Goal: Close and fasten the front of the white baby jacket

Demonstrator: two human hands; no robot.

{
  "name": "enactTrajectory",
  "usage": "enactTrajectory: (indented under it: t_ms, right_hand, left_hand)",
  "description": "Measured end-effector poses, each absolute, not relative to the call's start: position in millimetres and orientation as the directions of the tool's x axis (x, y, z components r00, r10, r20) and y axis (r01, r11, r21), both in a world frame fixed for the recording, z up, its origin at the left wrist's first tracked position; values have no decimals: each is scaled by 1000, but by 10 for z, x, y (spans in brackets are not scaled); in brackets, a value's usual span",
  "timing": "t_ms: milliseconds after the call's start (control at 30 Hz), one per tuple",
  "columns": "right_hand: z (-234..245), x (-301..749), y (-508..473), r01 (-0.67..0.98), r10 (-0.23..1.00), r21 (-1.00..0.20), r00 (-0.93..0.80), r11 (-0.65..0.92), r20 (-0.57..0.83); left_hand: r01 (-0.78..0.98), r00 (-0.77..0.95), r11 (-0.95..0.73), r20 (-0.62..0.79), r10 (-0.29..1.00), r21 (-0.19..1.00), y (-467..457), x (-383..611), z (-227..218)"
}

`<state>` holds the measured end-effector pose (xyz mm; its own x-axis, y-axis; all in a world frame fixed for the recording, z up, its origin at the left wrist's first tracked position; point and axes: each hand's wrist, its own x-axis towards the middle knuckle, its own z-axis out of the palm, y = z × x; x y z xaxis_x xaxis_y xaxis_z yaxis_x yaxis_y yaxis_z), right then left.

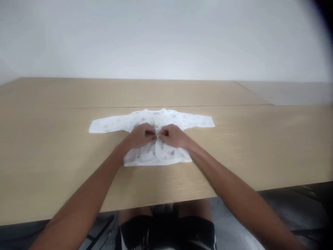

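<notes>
A small white long-sleeved baby shirt (145, 158) lies flat on the table, its sleeves spread out to both sides and its neckline toward the far edge. Faint prints dot the cloth, and a pink and grey motif shows near the lower right. My left hand (142, 134) pinches the front opening at the middle of the shirt. Close beside it, my right hand (171, 134) pinches the other side of the same opening. The fingertips of both hands nearly meet there. Any fastener between them is too small to make out.
The wooden table (260, 146) reaches far to both sides, with a seam line running across behind the shirt. A white wall (166, 38) rises beyond it. Its near edge lies just above my lap, where black shorts (166, 232) show.
</notes>
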<state>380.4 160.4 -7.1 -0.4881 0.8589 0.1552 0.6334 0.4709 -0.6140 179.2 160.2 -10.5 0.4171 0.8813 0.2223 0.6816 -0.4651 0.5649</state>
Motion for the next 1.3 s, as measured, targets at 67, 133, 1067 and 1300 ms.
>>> enactTrajectory:
  t_ms: [67,133,1067,1300]
  right_hand:
    - [-84,3811,1617,653,867,-591,-465,474,181]
    - [-120,3814,1634,711,882,-524,-410,469,232]
    - [-16,3474,1751,842,793,-24,-497,538,353]
    - [-166,3525,1450,679,693,-141,-696,720,186]
  left_hand:
    - [672,401,-454,229,887,585,1584,1793,-99]
    - [665,399,-452,229,888,594,1575,1782,-99]
    - [919,235,-322,339,911,229,2109,1682,65]
    - [935,334,-354,326,885,2,2400,1803,-189]
